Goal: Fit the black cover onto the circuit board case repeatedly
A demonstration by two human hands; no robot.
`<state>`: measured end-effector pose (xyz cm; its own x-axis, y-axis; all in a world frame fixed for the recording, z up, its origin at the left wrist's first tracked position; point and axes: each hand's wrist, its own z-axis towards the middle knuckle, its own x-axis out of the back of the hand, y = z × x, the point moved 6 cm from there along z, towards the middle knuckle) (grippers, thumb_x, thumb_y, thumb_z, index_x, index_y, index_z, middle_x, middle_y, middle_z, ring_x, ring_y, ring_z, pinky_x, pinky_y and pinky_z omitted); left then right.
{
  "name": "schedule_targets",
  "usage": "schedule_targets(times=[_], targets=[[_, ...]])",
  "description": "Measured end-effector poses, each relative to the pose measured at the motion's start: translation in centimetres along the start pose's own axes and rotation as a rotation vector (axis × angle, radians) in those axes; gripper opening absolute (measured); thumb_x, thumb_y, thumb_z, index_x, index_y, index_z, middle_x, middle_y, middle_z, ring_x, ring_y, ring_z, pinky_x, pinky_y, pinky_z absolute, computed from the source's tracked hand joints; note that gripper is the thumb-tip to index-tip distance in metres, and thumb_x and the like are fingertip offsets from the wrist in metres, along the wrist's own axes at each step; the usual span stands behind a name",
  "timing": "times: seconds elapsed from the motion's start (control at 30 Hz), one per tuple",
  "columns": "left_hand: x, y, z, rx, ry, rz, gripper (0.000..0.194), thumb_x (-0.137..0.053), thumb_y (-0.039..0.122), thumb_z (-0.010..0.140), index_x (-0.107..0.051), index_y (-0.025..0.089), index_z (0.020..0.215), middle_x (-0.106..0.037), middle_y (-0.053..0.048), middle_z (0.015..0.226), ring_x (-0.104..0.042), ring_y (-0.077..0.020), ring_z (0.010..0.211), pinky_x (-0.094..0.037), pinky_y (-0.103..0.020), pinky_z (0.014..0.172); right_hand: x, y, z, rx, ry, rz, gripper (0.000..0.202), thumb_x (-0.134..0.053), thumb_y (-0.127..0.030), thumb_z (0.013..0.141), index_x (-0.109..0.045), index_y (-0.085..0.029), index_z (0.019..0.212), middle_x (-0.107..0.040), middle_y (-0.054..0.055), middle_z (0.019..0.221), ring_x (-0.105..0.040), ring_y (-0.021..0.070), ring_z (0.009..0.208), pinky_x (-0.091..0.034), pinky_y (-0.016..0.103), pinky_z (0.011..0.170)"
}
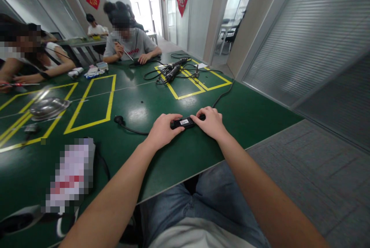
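Left hand (164, 130), ctr of frame, pinches L end of blk. device (184, 123) w/ white label, thumb vs. fingers; device on green table (185, 155). Right hand (210, 121), immed. right, fingertips at R end, thumb touching. Upper left: metal dish (49, 108), contents unclear. Upper ctr: blk. tools (173, 72), cords tangled.

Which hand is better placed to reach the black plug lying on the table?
Left, I judge: the left hand is nearer the plug, whose cable runs toward it; the right hand is farther.
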<state>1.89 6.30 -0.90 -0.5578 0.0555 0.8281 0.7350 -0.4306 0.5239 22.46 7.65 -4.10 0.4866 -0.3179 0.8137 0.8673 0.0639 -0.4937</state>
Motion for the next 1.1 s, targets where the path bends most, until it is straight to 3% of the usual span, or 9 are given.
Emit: schedule_targets(times=[0.23,0.5,0.67,0.77,0.9,1.0,1.1], targets=[[-0.2,0.0,0.0,0.002,-0.008,-0.006,0.043,-0.085,0.024,0.087,-0.078,0.024,0.129,-0.082,-0.006,0.119,-0.073,-0.0269,0.106,-0.058,-0.043,0.102,0.3,-0.3,-0.1,0.003,-0.011,0.027,0.028,-0.073,-0.051,0.094,-0.073,-0.026,0.083,-0.07,0.008,0.11,-0.06,0.032,0.112,-0.044,0.046,0.097],[-0.5,0.1,-0.2,-0.043,0.007,-0.041,0.036,-0.081,0.025,0.089,-0.078,0.022,0.125,-0.08,-0.007,0.112,-0.072,-0.0273,0.102,-0.058,-0.043,0.097,0.2,-0.6,-0.4,0.061,-0.038,-0.048,0.026,-0.062,-0.042,0.102,-0.074,-0.026,0.086,-0.071,0.01,0.111,-0.06,0.0314,0.113,-0.045,0.045,0.096],[-0.7,-0.6,0.0,0.032,0.045,-0.235,0.037,-0.079,0.026,0.091,-0.075,0.023,0.127,-0.08,-0.005,0.109,-0.073,-0.0223,0.093,-0.059,-0.038,0.091,0.1,-0.7,-0.5,0.093,-0.04,-0.1,0.026,-0.052,-0.029,0.105,-0.075,-0.025,0.094,-0.071,0.012,0.116,-0.059,0.031,0.112,-0.045,0.045,0.094],[-0.2,-1.7,0.3,0.127,0.135,-0.317,0.032,-0.072,0.03,0.096,-0.072,0.023,0.128,-0.08,-0.005,0.107,-0.072,-0.0207,0.09,-0.059,-0.036,0.086,0.1,-0.8,-0.5,0.093,-0.045,-0.112,0.027,-0.052,-0.029,0.106,-0.076,-0.024,0.095,-0.072,0.012,0.117,-0.059,0.0309,0.113,-0.045,0.044,0.095],[1.5,-3.5,0.2,0.286,0.298,-0.093,0.015,-0.072,0.032,0.098,-0.071,0.023,0.109,-0.077,-0.008,0.108,-0.07,-0.0266,0.102,-0.056,-0.04,0.091,0.3,-1.0,-0.6,0.092,-0.051,-0.135,0.03,-0.05,-0.032,0.108,-0.075,-0.024,0.093,-0.071,0.012,0.116,-0.059,0.0304,0.112,-0.045,0.043,0.095],[1.8,-4.1,0.0,0.35,0.245,0.075,0.007,-0.072,0.03,0.097,-0.069,0.023,0.097,-0.076,-0.008,0.103,-0.066,-0.0316,0.114,-0.055,-0.044,0.098,0.4,-1.5,-0.8,0.109,-0.073,-0.19,0.034,-0.046,-0.034,0.111,-0.074,-0.023,0.095,-0.07,0.013,0.114,-0.059,0.0307,0.112,-0.044,0.044,0.095],[1.7,-3.0,-0.3,0.306,0.192,0.201,0.003,-0.071,0.027,0.098,-0.072,0.024,0.099,-0.077,-0.01,0.115,-0.062,-0.0341,0.123,-0.053,-0.047,0.103,0.4,-2.0,-1.0,0.14,-0.091,-0.241,0.034,-0.045,-0.035,0.112,-0.073,-0.023,0.097,-0.069,0.013,0.111,-0.058,0.0312,0.112,-0.043,0.044,0.095]])
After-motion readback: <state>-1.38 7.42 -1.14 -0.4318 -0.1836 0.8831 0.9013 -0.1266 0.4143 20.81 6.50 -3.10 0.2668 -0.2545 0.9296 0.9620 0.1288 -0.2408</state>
